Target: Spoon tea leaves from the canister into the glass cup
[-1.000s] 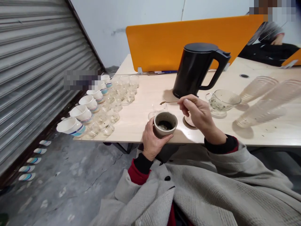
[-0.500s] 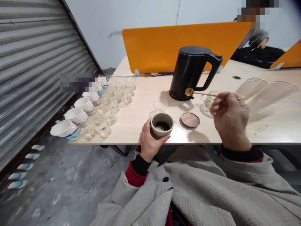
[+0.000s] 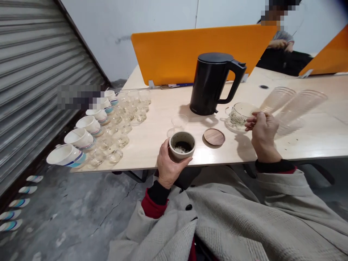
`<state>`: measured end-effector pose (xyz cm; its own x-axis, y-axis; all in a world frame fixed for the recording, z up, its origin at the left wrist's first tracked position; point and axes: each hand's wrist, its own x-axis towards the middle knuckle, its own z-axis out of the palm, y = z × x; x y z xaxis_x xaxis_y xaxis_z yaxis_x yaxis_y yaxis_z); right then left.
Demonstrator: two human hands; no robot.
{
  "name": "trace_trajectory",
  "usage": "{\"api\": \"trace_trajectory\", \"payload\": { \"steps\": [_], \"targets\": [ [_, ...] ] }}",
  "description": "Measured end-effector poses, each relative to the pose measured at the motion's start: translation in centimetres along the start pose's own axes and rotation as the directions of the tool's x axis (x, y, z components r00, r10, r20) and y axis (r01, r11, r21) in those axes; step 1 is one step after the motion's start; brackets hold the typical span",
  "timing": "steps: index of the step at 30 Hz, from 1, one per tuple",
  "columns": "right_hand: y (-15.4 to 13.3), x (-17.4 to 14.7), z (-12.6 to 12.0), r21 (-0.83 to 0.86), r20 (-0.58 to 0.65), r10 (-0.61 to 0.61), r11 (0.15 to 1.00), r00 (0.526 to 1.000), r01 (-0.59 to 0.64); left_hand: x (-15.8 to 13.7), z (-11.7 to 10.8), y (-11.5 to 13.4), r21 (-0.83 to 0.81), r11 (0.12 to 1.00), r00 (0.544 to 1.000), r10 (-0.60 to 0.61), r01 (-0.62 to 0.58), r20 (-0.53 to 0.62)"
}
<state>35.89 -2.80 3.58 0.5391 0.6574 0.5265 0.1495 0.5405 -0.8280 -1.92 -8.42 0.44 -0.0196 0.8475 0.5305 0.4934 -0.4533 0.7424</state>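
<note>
A long pale table (image 3: 312,145) carries a black kettle (image 3: 209,85) near its middle, with rows of small glass cups (image 3: 119,123) and white cups (image 3: 81,136) towards its left end. Near the front edge the left hand (image 3: 167,165) wraps around a grey ceramic cup (image 3: 182,145) with dark bits inside — fingers clamped on its side. A round wooden coaster (image 3: 214,136) lies just beside it. The right hand (image 3: 262,132) hovers by a glass cup (image 3: 239,114) right of the kettle, fingertips pinched together — what they hold cannot be told.
</note>
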Motion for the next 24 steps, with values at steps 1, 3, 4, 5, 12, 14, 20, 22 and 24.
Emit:
{"api": "trace_trajectory", "payload": {
  "steps": [1, 3, 4, 5, 12, 14, 20, 22, 24],
  "targets": [
    [-0.4, -0.3, -0.1, -0.009, -0.001, -0.003, 1.000, 1.000, 0.003, 0.0, 0.0, 0.0, 0.003, 1.000, 1.000, 0.004, -0.004, -0.002],
    [-2.0, -1.7, -0.1, -0.055, -0.053, 0.019, 0.998, 0.998, -0.022, -0.1, 0.0, 0.0, 0.009, 1.000, 1.000, 0.011, -0.011, -0.002],
    [-3.0, -2.7, -0.1, -0.098, -0.090, 0.044, 0.994, 0.995, -0.053, -0.2, 0.1, -0.1, 0.011, 1.000, 1.000, 0.014, -0.014, -0.001],
    [-4.2, -3.9, 0.0, -0.151, -0.121, 0.045, 0.987, 0.992, -0.064, -0.2, 0.1, -0.1, 0.012, 1.000, 1.000, 0.017, -0.017, 0.000],
    [-5.0, -8.9, 3.8, -0.681, 0.390, 0.066, 0.692, 0.918, 0.239, -0.3, 0.1, 0.5, 0.007, 0.999, 0.999, 0.037, -0.037, 0.023],
    [-3.3, -8.4, 5.3, -0.722, 0.545, 0.112, 0.566, 0.831, 0.397, -0.4, 0.0, 0.7, 0.001, 0.999, 0.998, 0.051, -0.051, 0.034],
    [-1.5, -7.4, 7.1, -0.720, 0.676, 0.227, 0.403, 0.701, 0.565, -0.5, -0.2, 0.8, 0.005, 0.995, 0.994, 0.102, -0.102, 0.036],
    [-1.6, -7.7, 6.9, -0.701, 0.703, 0.220, 0.370, 0.676, 0.609, -0.6, -0.1, 0.7, 0.002, 0.995, 0.994, 0.099, -0.099, 0.044],
    [-1.6, -7.8, 6.6, -0.680, 0.724, 0.208, 0.373, 0.658, 0.631, -0.6, -0.1, 0.6, -0.006, 0.995, 0.994, 0.102, -0.101, 0.045]
  ]
}}
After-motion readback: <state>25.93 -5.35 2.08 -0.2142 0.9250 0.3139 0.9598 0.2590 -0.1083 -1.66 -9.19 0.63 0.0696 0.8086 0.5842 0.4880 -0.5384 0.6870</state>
